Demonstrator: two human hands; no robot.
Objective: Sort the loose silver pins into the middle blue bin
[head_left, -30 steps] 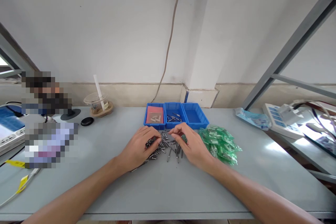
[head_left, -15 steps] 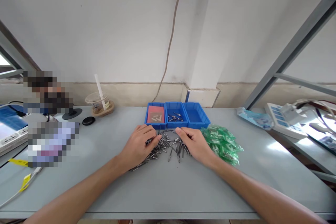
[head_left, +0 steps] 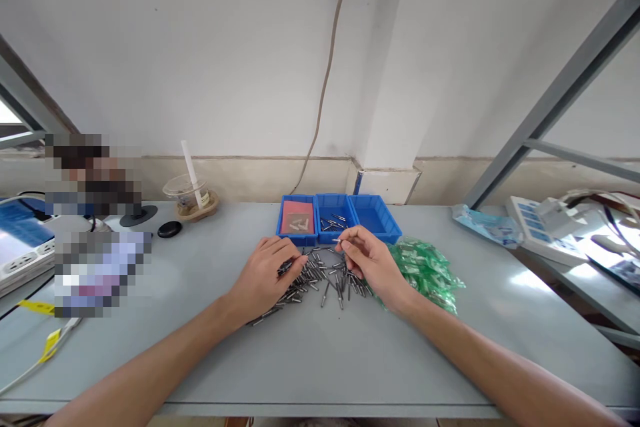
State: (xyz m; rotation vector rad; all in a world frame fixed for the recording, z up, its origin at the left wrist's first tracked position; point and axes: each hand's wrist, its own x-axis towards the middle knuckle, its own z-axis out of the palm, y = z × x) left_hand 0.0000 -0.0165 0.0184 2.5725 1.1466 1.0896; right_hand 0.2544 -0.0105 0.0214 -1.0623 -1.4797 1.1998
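A pile of small metal pins (head_left: 320, 277) lies on the grey table (head_left: 320, 360) in front of three joined blue trays. My left hand (head_left: 263, 277) rests palm down on the pile's left side, fingers curled over some pins. My right hand (head_left: 373, 263) is lifted a little over the pile's right side and pinches one small metal pin (head_left: 338, 241) between thumb and forefinger, close to the middle blue tray (head_left: 334, 220), which holds a few pins. The left blue tray (head_left: 298, 219) holds a pink sheet with pale pieces. The right blue tray (head_left: 376, 219) looks bare.
A heap of green plastic packets (head_left: 425, 270) lies right of my right hand. A clear cup with a straw (head_left: 190, 197) and a black disc (head_left: 169, 229) stand at the back left. Power strips (head_left: 537, 230) and cables sit at the right; a cable hangs down the wall.
My right hand has risen off the pile and moved toward the middle tray with one pin pinched in its fingers. My left hand has stayed on the pile.
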